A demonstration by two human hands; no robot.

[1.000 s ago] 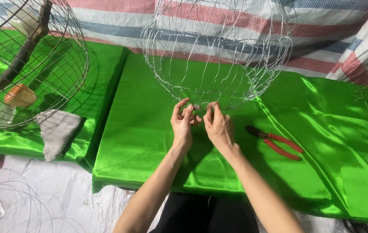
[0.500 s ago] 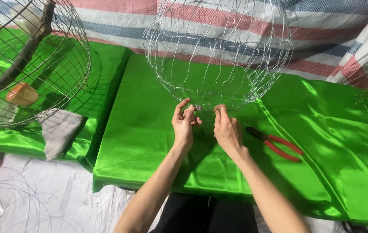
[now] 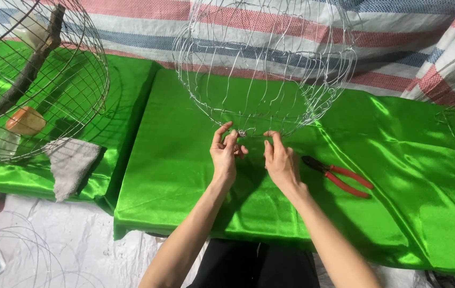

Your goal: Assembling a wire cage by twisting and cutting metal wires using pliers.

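Note:
A round cage of thin silver wire (image 3: 265, 64) stands on a table covered in shiny green cloth (image 3: 185, 176). My left hand (image 3: 224, 152) pinches the wire at the cage's near bottom rim. My right hand (image 3: 280, 159) pinches the same rim a little to the right, fingers closed on the wire. Both hands sit close together at the rim. Red-handled pliers (image 3: 339, 176) lie on the cloth just right of my right hand.
A second wire cage (image 3: 75, 80) stands at the left, with a branch (image 3: 25, 72) and an orange cup (image 3: 25, 121) inside. A grey rag (image 3: 70, 165) hangs over that table's edge. Striped tarp (image 3: 398, 32) hangs behind. Loose wire hoops (image 3: 19, 250) lie on the floor.
My right hand has slid to the right along the rim, away from my left hand. The left hand and the cage have stayed put.

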